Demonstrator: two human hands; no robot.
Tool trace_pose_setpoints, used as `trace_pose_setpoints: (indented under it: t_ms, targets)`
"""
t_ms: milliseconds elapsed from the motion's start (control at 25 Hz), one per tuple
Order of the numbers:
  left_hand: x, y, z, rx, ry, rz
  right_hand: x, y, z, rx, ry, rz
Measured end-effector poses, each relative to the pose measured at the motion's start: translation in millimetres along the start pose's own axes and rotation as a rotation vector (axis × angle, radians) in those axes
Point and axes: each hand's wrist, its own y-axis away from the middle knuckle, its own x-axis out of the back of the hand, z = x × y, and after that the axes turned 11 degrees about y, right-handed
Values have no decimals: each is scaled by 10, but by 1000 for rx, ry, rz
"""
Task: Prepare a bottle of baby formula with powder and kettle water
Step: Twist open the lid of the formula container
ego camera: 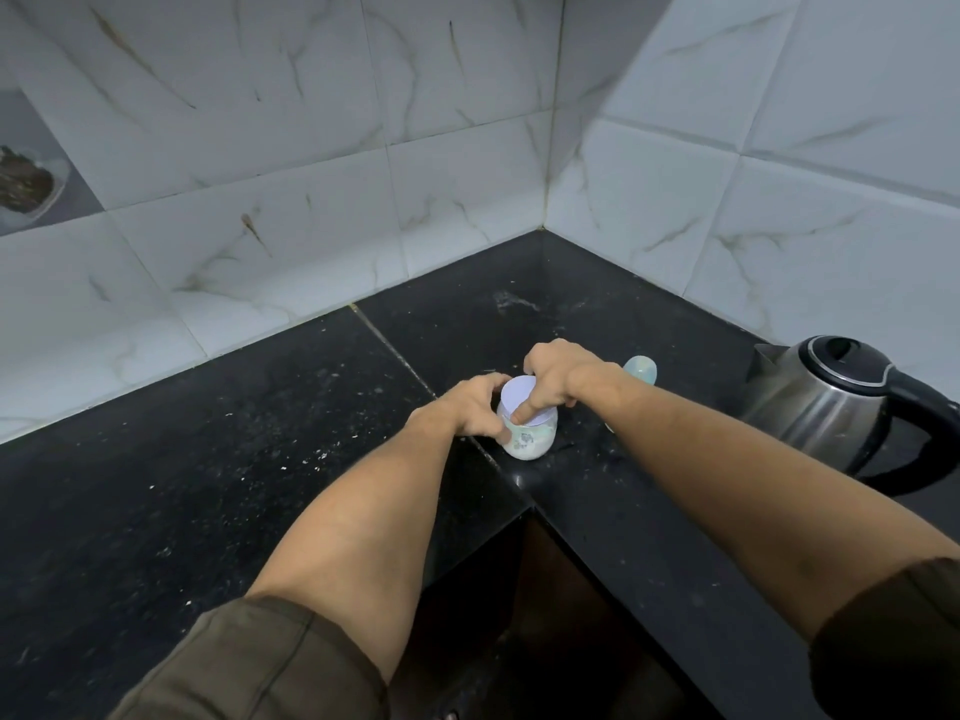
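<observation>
A small white container (527,443) with a pale green and blue print stands on the black counter (260,459), near its inner corner. A flat white lid (519,393) covers its top. My left hand (470,407) wraps the container's left side. My right hand (558,374) grips the lid's rim from the right, its thumb lying across the lid. Just behind my right wrist, a light blue bottle part (641,367) peeks out, mostly hidden. A steel kettle (821,402) with a black lid and handle stands at the right.
White marble-look tiled walls (363,174) meet in a corner behind the counter. The counter is L-shaped, with a dark open gap (545,615) below its inner edge. A wall niche (31,184) at far left holds a dish with something dark.
</observation>
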Motion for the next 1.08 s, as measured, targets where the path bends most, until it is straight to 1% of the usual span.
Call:
trace_pose_setpoints:
  t_ms: [80, 280, 560, 720, 880, 960, 1080]
  targets:
    - [-103, -14, -43, -11, 52, 12, -25, 21, 0, -18, -20, 15]
    - [-404, -84, -83, -39, 256, 176, -122, 44, 25, -47, -40, 36]
    - [-481, -124, -174, -92, 311, 248, -137, -22, 56, 44, 17, 57]
    - [-453, -146, -178, -98, 308, 217, -64, -87, 56, 178, 143, 13]
    - [-403, -159, -165, -85, 307, 200, -52, -173, 77, 275, 217, -83]
    - [-378, -159, -141, -77, 295, 194, -44, -184, 102, 274, 197, -88]
    - [-339, -140, -103, -61, 250, 168, 26, -159, 126, 158, 140, -15]
